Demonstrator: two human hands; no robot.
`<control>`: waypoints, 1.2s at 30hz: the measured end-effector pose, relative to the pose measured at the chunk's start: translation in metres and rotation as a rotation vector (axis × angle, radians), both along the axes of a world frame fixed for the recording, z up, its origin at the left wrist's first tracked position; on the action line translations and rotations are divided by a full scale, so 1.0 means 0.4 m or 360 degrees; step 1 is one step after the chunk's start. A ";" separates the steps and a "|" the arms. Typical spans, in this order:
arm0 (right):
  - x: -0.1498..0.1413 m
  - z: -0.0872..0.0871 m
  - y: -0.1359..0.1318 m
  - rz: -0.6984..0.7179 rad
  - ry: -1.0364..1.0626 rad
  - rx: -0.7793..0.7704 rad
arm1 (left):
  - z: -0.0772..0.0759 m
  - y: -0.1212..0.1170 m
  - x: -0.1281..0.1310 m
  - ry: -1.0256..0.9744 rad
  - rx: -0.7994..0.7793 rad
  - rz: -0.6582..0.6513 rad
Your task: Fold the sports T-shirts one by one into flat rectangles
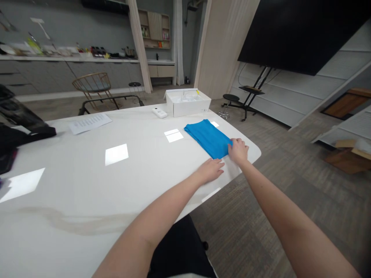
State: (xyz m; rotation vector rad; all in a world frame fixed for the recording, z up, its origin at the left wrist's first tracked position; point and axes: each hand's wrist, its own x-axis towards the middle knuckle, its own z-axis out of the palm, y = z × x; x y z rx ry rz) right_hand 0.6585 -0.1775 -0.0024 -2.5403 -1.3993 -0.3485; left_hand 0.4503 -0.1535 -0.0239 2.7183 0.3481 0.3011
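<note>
A folded blue cloth (208,138) lies flat on the white table near its right end. At the cloth's right near corner, my right hand (238,150) has its thumb and bent fingers closed on the edge. My left hand (211,170) rests palm down by the near edge of the cloth. Its fingers are stretched out, with the tips at or just beside the fabric, and it holds nothing.
Beyond the cloth stands an open white box (188,106) with contents inside. Next to it are a small white device (159,112) and, farther left, a printed sheet (90,123). A black bag (17,135) sits at the left. The table edge (255,156) curves close to my right hand.
</note>
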 end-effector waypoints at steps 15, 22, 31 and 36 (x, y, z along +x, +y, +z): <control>-0.978 0.022 0.154 0.1716 0.0604 -0.0504 | -0.002 0.088 -1.054 -0.0196 -0.0067 0.1263; -1.536 0.002 0.191 0.2307 0.0860 -0.0505 | 0.071 -0.065 -1.517 0.0044 0.0242 0.2129; -2.089 0.058 0.223 0.2379 0.0814 -0.0285 | 0.121 -0.155 -1.911 0.0420 0.0559 0.2996; -2.226 0.048 0.247 0.2331 0.0593 -0.0444 | 0.097 -0.141 -1.963 0.0597 0.0524 0.2949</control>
